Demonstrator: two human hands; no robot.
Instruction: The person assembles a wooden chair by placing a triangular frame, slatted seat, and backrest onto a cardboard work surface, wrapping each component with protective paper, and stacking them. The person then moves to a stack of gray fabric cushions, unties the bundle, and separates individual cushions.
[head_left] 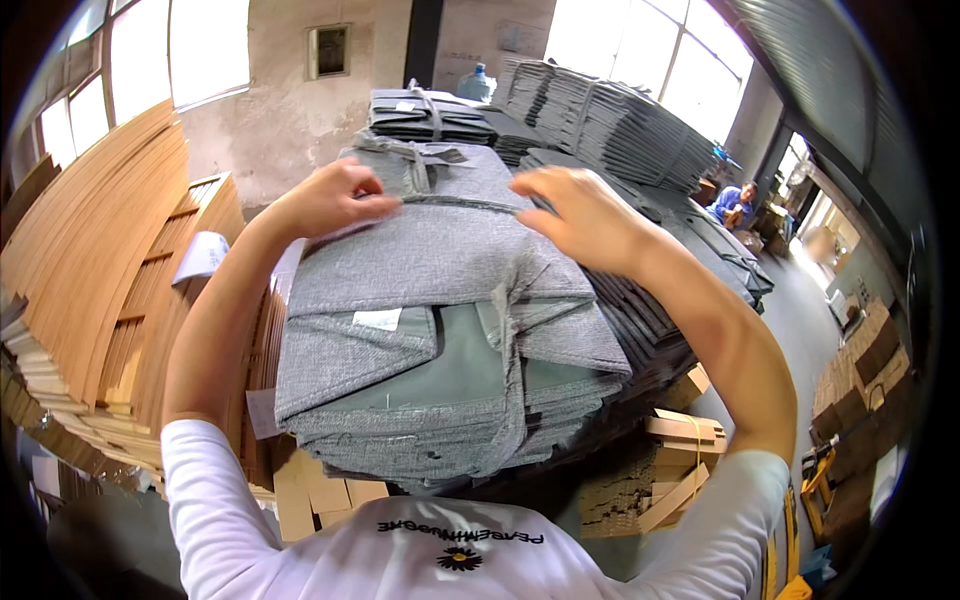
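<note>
In front of me lies a stack of folded grey fabric pieces (400,245), tied in bundles with cloth strips. A knotted grey cloth strip (511,350) runs down the nearer bundle, and another knotted strip (415,152) crosses the farther one. My left hand (345,195) is at the left edge of the fabric, its fingers bent and apart from the thumb, with nothing seen between them. Over the right edge, my right hand (580,210) has its fingers and thumb apart, slightly blurred. Whether either hand touches the cloth is hard to tell. A small white label (377,320) shows on a folded flap.
Stacked wooden boards (110,240) rise at the left. More dark grey fabric stacks (610,120) stand behind and to the right, near a blue water bottle (477,83). Strapped wood pieces (680,460) lie low right. A person in blue (735,203) sits far right.
</note>
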